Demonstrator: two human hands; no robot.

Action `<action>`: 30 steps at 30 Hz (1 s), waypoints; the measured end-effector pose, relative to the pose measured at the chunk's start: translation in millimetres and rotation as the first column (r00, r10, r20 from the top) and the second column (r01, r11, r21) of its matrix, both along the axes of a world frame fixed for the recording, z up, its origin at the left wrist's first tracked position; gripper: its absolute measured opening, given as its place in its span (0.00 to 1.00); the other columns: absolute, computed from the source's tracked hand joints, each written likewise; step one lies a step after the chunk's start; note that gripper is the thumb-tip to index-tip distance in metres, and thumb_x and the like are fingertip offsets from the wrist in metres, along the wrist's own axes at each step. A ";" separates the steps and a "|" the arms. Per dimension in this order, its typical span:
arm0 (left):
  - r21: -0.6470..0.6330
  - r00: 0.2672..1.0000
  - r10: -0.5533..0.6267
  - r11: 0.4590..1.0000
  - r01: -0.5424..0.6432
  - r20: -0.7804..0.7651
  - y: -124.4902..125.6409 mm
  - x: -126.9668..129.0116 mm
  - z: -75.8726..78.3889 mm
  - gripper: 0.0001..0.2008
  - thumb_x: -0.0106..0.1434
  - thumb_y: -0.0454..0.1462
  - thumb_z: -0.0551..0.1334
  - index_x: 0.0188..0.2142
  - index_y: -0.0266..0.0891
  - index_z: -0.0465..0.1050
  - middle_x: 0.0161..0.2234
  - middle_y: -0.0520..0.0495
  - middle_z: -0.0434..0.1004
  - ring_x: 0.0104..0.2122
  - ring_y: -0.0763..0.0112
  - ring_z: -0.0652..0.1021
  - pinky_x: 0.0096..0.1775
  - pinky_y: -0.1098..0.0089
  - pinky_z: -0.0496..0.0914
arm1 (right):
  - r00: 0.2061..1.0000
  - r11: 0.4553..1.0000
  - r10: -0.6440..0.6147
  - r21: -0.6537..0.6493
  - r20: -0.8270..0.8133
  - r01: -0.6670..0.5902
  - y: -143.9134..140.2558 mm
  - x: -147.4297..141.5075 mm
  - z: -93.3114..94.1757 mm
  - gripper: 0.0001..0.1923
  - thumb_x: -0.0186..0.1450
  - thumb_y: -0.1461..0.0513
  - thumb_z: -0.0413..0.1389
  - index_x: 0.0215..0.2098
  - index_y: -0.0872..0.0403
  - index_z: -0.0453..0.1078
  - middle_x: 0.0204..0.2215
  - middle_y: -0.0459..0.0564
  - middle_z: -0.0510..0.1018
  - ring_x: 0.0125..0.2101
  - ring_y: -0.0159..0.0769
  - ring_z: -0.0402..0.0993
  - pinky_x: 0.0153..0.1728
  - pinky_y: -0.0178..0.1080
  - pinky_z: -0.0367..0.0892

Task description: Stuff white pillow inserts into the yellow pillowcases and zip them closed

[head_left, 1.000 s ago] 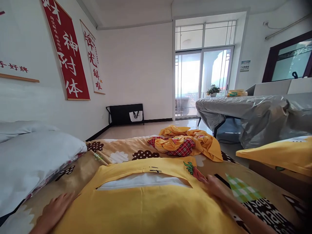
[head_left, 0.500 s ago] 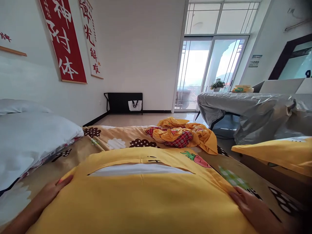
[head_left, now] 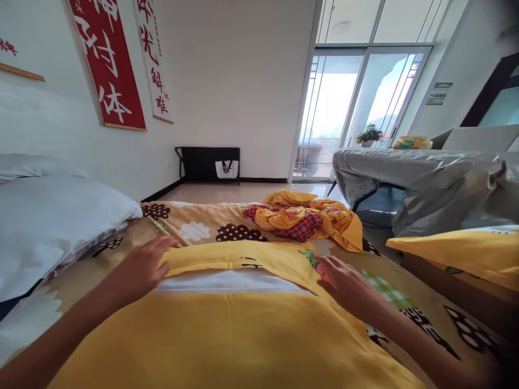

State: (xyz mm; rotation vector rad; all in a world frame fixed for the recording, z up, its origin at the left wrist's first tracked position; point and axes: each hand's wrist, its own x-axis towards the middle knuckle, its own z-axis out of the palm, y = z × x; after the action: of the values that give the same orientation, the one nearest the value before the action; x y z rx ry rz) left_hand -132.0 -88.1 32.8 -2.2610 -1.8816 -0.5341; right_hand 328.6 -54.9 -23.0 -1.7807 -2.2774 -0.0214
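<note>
A person's two bare hands lay on a yellow pillowcase (head_left: pixel 243 329) spread across a patterned bed (head_left: pixel 203 229), the case's open slit showing the white pillow (head_left: pixel 231 282) tucked inside it. The left hand (head_left: pixel 140 267) rested flat at the left end of the slit, fingers extended and closed on nothing; the right hand (head_left: pixel 346 283) pressed the case's right corner beside a printed carrot, its fingers loosely spread, its grip likewise around nothing. A bare white pillow (head_left: pixel 52 227) sat at the bed's left edge, and a crumpled heap of yellow and red-checked cloth (head_left: pixel 308 219) lay at the far end. To the right stood a counter (head_left: pixel 425 178) shrouded in grey plastic sheeting, carrying a small potted plant (head_left: pixel 368 135) and a yellow packet (head_left: pixel 412 142) whose label was too small to read. A second yellow cushion (head_left: pixel 458 254) was cut off at the frame's right edge. The near end of the pillowcase ran out of the bottom of the frame.
</note>
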 end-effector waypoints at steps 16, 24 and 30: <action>-0.597 0.904 -0.412 0.699 0.393 0.113 58.9 126.5 -78.8 0.43 0.55 0.38 0.60 0.67 0.48 0.42 0.69 0.49 0.34 0.67 0.61 0.40 0.64 0.49 0.39 | 0.978 0.882 0.174 -0.460 0.114 -0.103 24.8 -75.4 -43.9 0.49 0.54 0.75 0.48 0.70 0.50 0.34 0.68 0.61 0.38 0.66 0.59 0.36 0.55 0.68 0.51; -0.537 0.887 -0.449 0.724 0.433 0.110 60.9 121.6 -70.8 0.38 0.60 0.42 0.60 0.66 0.53 0.44 0.68 0.49 0.40 0.67 0.57 0.46 0.63 0.47 0.46 | 0.963 0.956 0.022 -0.289 0.270 0.059 26.2 -80.2 -58.9 0.37 0.62 0.75 0.41 0.68 0.50 0.47 0.66 0.64 0.48 0.62 0.67 0.49 0.46 0.72 0.59; -0.247 0.823 -0.522 0.847 0.470 -0.224 25.8 175.4 -32.9 0.21 0.61 0.26 0.48 0.48 0.40 0.73 0.56 0.40 0.69 0.58 0.56 0.67 0.61 0.51 0.57 | 0.964 0.962 0.090 -0.271 0.249 -0.020 25.2 -75.3 -59.4 0.37 0.61 0.73 0.44 0.68 0.56 0.46 0.64 0.69 0.51 0.60 0.65 0.55 0.44 0.62 0.68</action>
State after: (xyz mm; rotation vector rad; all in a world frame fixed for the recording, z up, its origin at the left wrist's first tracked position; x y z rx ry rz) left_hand 43.5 -62.3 -0.1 -2.7855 -1.2357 -0.0748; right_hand 253.3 -29.7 -82.4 -1.9424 -2.6218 0.0701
